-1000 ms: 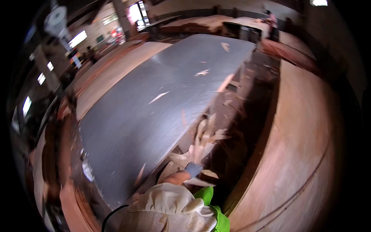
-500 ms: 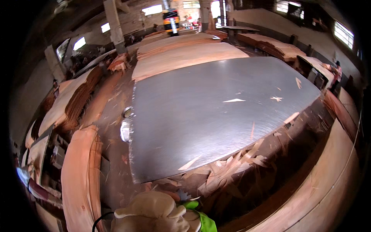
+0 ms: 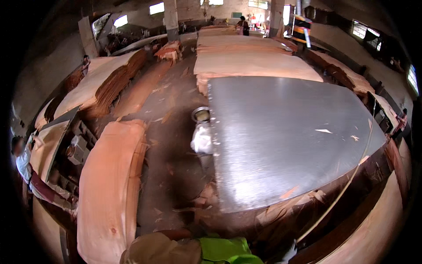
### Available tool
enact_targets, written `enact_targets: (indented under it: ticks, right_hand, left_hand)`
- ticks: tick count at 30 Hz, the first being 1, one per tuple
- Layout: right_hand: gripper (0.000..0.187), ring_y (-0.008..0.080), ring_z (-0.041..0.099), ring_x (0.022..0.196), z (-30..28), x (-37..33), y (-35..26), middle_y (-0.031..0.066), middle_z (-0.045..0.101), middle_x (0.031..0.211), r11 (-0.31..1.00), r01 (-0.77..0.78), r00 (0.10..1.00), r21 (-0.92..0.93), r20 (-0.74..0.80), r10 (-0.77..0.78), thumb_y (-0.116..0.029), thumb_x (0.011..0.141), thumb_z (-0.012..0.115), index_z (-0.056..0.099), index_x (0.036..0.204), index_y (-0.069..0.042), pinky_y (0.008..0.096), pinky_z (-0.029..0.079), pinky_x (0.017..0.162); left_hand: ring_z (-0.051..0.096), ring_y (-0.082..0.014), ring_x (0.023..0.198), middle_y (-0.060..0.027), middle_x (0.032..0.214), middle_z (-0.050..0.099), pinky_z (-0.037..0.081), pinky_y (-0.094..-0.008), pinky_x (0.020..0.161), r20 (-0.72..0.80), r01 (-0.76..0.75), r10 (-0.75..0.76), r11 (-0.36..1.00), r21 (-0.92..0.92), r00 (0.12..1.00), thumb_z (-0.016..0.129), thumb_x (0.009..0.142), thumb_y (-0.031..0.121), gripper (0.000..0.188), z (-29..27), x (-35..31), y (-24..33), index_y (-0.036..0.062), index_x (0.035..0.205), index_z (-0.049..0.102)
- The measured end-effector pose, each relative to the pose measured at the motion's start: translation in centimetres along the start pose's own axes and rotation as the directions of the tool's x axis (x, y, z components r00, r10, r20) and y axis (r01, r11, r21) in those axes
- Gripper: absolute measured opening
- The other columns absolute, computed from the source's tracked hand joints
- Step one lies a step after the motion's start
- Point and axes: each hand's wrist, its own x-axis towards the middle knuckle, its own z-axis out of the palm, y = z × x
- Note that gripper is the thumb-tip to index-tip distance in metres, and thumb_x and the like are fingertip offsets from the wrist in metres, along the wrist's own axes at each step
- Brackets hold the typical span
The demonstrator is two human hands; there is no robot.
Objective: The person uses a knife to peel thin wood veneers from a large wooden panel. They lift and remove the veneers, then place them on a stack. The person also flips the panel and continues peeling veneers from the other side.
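Note:
A wide, dark, shiny table top (image 3: 285, 132) fills the middle and right, with a few pale wood scraps (image 3: 324, 130) on it. A long thin stick (image 3: 336, 204) slants up across its right edge. The stick's lower end meets a blurred pale grey shape, seemingly my right hand (image 3: 290, 254), closed around it. At the lower edge lies a creased beige shape, perhaps my gloved left hand (image 3: 160, 250); its fingers do not show. Bright green cloth (image 3: 224, 249) sits beside it.
Tall veneer stacks stand at left (image 3: 110, 189), far left (image 3: 99, 83) and behind the table (image 3: 255, 66). A white bag (image 3: 201, 139) and round tin (image 3: 201, 115) are by the table's left edge. Another person (image 3: 23, 163) works far left. Broken veneer (image 3: 288, 207) lies along the near edge.
My view has swung left, so the table sits farther right. The stick has come inward from the right rim and now crosses the table's edge. The beige shape sits lower.

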Motion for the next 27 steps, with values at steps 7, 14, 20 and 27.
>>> enact_targets:
  ticks: [7,14,20,27]
  right_hand:
    - [0.024,0.0148,0.047,0.052,18.3,-4.5,5.1,0.0018,0.048,0.062,0.921,-0.318,0.866,0.227,0.465,0.185,-0.027,0.090,0.050,0.059,0.092,-0.005,0.0309,0.040,0.048]
    - [0.019,0.0146,0.043,0.046,39.1,-18.1,4.2,-0.0007,0.044,0.057,0.915,-0.375,0.728,0.152,0.659,0.189,-0.029,0.090,0.052,0.046,0.076,-0.016,0.0278,0.037,0.042]
    - [0.024,0.0137,0.048,0.046,48.0,-27.7,4.1,0.0019,0.053,0.064,0.952,-0.157,0.411,-0.264,0.859,0.306,-0.035,0.090,0.055,0.057,0.085,-0.011,0.0272,0.038,0.042]
    - [0.036,0.0209,0.056,0.086,62.6,-18.4,11.7,0.0104,0.059,0.105,0.919,-0.395,0.560,0.020,0.798,0.223,-0.032,0.092,0.044,0.052,0.107,0.000,0.0339,0.047,0.076]
  left_hand:
    - [0.061,-0.0317,0.095,-0.0173,0.106,0.061,0.048,-0.0398,0.080,-0.465,-0.001,-0.301,0.839,-0.544,0.832,0.053,0.085,0.027,0.034,-0.9,-13.5,-11.3,0.0107,0.114,0.057]
    - [0.059,-0.0321,0.100,-0.0175,0.108,0.058,0.048,-0.0388,0.082,-0.766,-0.555,-0.109,0.626,-0.548,0.634,0.055,0.089,0.030,0.050,-12.9,-10.6,-17.7,0.0111,0.131,0.038]
    - [0.060,-0.0166,0.073,-0.0149,0.094,0.061,0.049,-0.0292,0.066,-0.122,-0.169,0.119,0.755,-0.634,0.985,0.052,0.090,0.026,0.052,-25.3,-7.6,-27.7,0.0099,0.136,0.033]
    - [0.060,-0.0317,0.074,-0.0166,0.090,0.062,0.046,-0.0467,0.070,-0.423,-0.174,0.008,0.919,-0.354,0.906,0.044,0.091,0.026,0.030,-17.6,-3.1,-47.8,0.0132,0.116,0.053]
